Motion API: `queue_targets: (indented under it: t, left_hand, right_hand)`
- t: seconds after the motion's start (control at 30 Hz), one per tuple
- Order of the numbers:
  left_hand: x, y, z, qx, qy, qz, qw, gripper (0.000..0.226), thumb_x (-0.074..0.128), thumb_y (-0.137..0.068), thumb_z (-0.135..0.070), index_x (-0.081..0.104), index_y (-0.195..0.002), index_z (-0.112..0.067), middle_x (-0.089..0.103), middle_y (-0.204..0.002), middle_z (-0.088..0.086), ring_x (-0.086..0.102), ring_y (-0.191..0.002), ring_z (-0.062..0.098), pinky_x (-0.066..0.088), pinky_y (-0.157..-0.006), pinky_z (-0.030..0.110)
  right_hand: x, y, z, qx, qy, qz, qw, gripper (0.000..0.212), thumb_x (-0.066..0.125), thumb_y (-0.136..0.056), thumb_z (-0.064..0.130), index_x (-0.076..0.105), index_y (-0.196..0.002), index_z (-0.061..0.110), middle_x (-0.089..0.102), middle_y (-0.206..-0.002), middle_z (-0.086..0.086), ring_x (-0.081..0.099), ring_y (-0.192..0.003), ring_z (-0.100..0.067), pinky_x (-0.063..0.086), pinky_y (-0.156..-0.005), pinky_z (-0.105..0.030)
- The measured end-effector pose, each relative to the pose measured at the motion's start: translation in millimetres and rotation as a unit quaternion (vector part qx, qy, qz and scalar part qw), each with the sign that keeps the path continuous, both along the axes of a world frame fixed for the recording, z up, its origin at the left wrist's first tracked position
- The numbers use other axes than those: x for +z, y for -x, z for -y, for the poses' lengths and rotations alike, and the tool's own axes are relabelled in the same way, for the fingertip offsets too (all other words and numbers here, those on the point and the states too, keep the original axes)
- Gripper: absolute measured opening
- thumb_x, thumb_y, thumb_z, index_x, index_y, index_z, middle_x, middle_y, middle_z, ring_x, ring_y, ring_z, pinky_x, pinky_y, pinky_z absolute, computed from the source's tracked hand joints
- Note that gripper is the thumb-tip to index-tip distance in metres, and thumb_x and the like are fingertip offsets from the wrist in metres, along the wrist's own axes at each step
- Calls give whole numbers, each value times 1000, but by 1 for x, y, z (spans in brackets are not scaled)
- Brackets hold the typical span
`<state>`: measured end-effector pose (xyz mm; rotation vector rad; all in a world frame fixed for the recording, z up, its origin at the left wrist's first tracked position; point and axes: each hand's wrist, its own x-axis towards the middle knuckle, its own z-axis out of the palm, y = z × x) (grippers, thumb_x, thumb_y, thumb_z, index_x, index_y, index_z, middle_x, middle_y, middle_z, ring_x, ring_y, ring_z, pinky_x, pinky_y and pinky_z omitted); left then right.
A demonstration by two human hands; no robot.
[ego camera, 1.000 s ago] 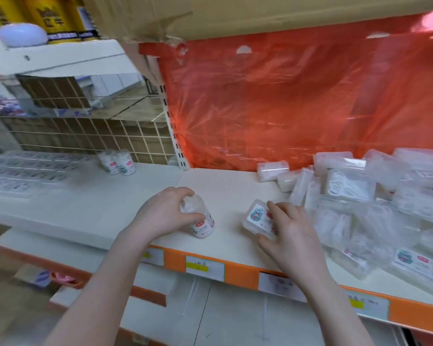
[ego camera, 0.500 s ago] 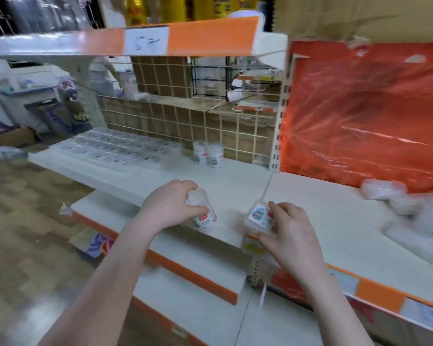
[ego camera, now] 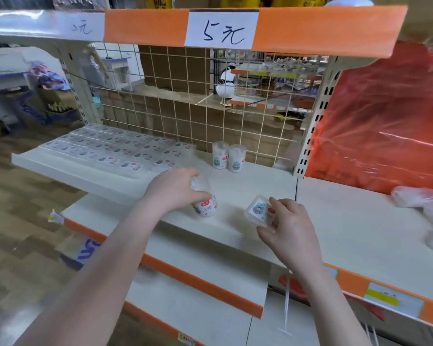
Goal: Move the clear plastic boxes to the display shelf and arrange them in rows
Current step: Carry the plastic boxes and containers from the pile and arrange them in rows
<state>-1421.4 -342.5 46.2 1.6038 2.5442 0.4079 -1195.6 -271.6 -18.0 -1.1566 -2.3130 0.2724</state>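
The head view, the only one, shows the carrying step in hand, judging by both hands being loaded above the display shelf (ego camera: 248, 178). The left hand (ego camera: 175, 188) curls over the top of a round clear tub (ego camera: 205, 204), which stands upright and looks to be touching the shelf near its front edge, though blur makes that contact uncertain. The right hand (ego camera: 289, 228) pinches a flat clear plastic box (ego camera: 259, 211) between thumb and fingers, tilted and just off the shelf surface. Rows of flat boxes (ego camera: 115, 148) already lie at the back left, and two upright tubs (ego camera: 228, 157) stand beside them against the wire grid (ego camera: 185, 96). The next move likely calls for carrying the flat box left to extend those rows and setting the tub by its two mates. Open shelf lies between the hands and the rows; the front edge is close beneath both wrists, and the upright post (ego camera: 310, 136) bounds the right.
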Motion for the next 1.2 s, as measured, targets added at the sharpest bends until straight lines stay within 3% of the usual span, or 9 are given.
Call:
queue_targets:
  t: [0.13,0.3,0.4,0.47,0.53,0.63,0.8,1.0,1.2]
  left_hand:
    - [4,9,-36,-8,3,-14,1000,64,62,-78,-56,50,-130,-22,54,-130,0,50,-117,22,44,-90,34]
    - [12,12,-92,-31,41,-48,998,58,60,-78,-59,54,-122,-21,57,-113,0,53,-100,19,42,-75,29]
    - [17,7,-125,-56,64,-38,996,64,61,-78,-59,53,-125,-18,56,-118,1,54,-104,20,40,-73,27]
    - [20,1,-143,-79,66,-31,994,50,63,-78,-57,59,-103,-15,58,-100,0,57,-96,23,37,-63,27]
    - [22,-4,-162,-107,55,-44,992,46,63,-77,-58,54,-76,-13,51,-76,0,53,-75,24,30,-54,27]
    - [24,-9,-188,-137,58,-55,987,48,62,-77,-56,50,-64,-12,47,-61,1,45,-57,19,25,-48,25]
    - [31,-16,-226,-181,77,-89,976,51,58,-80,-58,62,-97,-10,63,-88,4,57,-72,19,34,-53,26]
    - [27,-17,-261,-215,104,-147,960,58,54,-79,-65,58,-102,-13,62,-88,0,61,-78,19,40,-57,26]
    - [16,-18,-277,-229,132,-197,944,55,49,-81,-67,56,-99,-16,59,-86,-2,58,-81,19,34,-58,27]
  right_hand:
    - [-6,15,-31,-14,-1,-5,1000,59,72,-68,18,57,-124,6,57,-109,-10,47,-104,-30,38,-85,-32]
    - [-9,20,-69,-40,18,-4,999,57,72,-69,18,57,-123,7,57,-109,-9,47,-104,-30,37,-83,-31]
    - [-10,14,-87,-63,23,3,998,57,72,-70,17,57,-124,6,57,-111,-10,47,-104,-30,38,-83,-33]
    - [-11,9,-92,-78,29,8,997,57,72,-70,17,57,-123,5,57,-111,-11,47,-103,-31,39,-83,-34]
    - [-14,4,-95,-87,32,14,996,57,72,-70,17,56,-124,6,57,-110,-11,47,-103,-30,39,-83,-33]
    - [-18,0,-98,-97,34,20,995,59,71,-72,20,55,-127,7,56,-113,-9,46,-107,-29,38,-85,-32]
    - [-20,0,-102,-116,29,15,993,54,71,-71,20,57,-121,6,57,-111,-10,47,-106,-30,40,-83,-35]
    - [-26,9,-107,-123,14,12,992,46,72,-66,16,62,-109,2,59,-100,-12,51,-95,-34,45,-73,-38]
    - [-31,13,-110,-127,14,27,991,48,76,-61,15,64,-105,1,61,-96,-13,54,-89,-36,46,-71,-39]
